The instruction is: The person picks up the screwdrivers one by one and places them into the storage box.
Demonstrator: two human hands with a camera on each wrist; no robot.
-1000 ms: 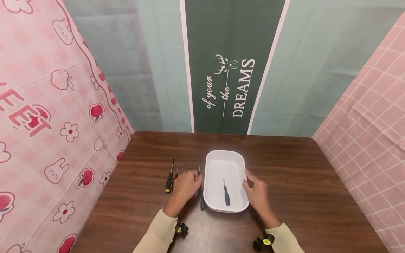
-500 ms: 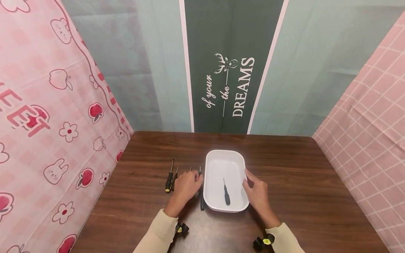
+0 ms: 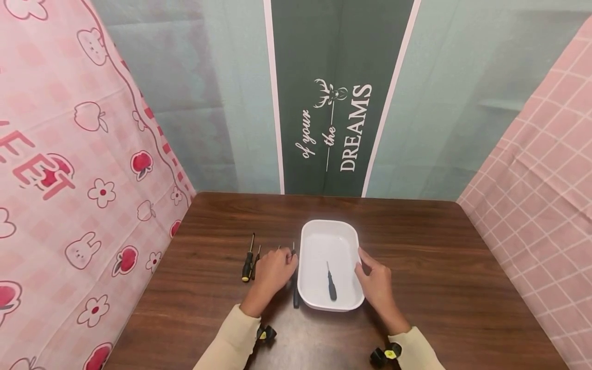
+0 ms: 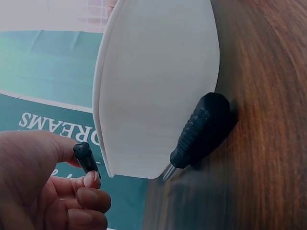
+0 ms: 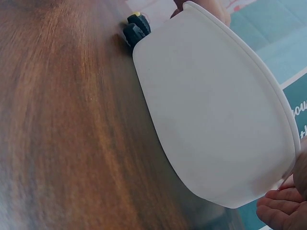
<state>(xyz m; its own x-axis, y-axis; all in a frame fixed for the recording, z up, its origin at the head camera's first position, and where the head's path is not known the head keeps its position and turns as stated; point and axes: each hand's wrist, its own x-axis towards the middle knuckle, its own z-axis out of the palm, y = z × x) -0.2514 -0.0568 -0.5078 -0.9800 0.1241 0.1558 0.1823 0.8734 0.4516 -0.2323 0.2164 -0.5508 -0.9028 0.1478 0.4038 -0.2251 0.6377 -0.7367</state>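
Pinching, left hand (image 3: 276, 267): we hold a dark screwdriver (image 4: 86, 157) just left of the white tray (image 3: 319, 241).
Tray grip, right hand (image 3: 376, 280): we grasp the right rim.
Tray contents: one slim screwdriver (image 3: 332, 289); we judge that portion done.
Desk (image 3: 416, 241) remainder: black screwdriver (image 3: 296, 298) beside the tray, yellow-ended screwdriver (image 3: 247, 270) farther left, apparently left to place; others partly hidden.
Change: our pinched screwdriver has shifted slightly trayward; tray unchanged.
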